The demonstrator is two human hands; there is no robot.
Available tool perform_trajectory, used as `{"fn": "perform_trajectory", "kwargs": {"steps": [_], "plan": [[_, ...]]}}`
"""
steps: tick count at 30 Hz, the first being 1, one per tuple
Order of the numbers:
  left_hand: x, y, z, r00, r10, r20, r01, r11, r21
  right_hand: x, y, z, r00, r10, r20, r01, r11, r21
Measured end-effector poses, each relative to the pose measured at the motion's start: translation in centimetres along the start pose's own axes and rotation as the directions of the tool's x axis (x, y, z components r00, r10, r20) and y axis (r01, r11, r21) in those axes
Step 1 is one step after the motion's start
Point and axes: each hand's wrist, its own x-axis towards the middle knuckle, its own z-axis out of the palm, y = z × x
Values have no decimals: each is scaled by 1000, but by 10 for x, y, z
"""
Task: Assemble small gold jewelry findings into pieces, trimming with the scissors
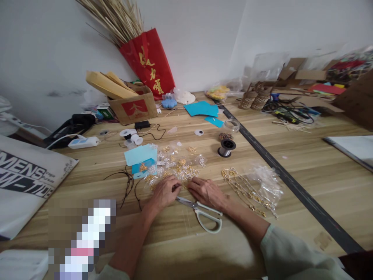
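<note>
My left hand is closed, thumb and fingers pinched together at the near edge of a pile of gold and silver beads. Whatever it pinches is too small to make out. Just to its right, my right hand has its fingers bent and pressed together beside the same pile; its fingertips hide anything in them. White-handled scissors lie on the table below my right hand, blades pointing left. A thin clear line lies left of the handles. Bead chains rest to the right.
A spool of wire and a clear jar stand beyond my hands. Blue cards and black cords lie left. Crumpled clear plastic bags are right. A red bag and cardboard box stand at the back.
</note>
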Motion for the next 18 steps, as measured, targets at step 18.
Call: {"fn": "perform_trajectory", "kwargs": {"steps": [18], "plan": [[1,15,3,995,-81,-60,60,953,-298,0,-5,2,979,147,-140,-97,946,310]]}}
